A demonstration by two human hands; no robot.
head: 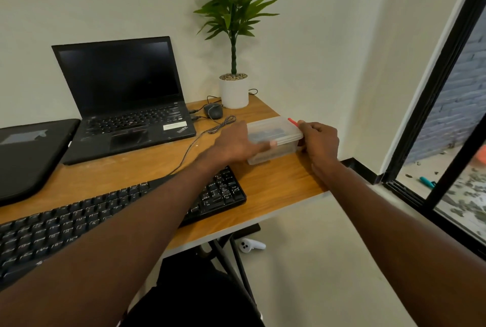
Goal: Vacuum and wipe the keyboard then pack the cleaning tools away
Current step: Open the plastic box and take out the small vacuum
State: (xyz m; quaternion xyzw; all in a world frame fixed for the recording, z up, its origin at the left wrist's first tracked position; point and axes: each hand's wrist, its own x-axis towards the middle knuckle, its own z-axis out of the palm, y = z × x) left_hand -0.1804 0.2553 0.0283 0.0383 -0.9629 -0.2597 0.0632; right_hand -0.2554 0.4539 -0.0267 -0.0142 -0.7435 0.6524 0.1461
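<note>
On the desk (276, 179): your black keyboard (105, 221) is sitting up front.
Box (273, 137): clear, lidded, sitting behind the keyboard's right end.
Left hand (236, 142): you're pressing its flat fingers onto the lid.
Right hand (319, 140): you're curling it round the box's right end.

The box (273, 140) sits near the desk's (276, 182) right edge, behind the keyboard (126, 216); laptop (126, 100) rear-left, plant pot (234, 92) at the back-right corner; something, perhaps tools, lies inside the box.

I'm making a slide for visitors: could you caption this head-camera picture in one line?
Both hands, left hand and right hand, on a lidded clear plastic box beside the black keyboard on a wooden desk.
</note>
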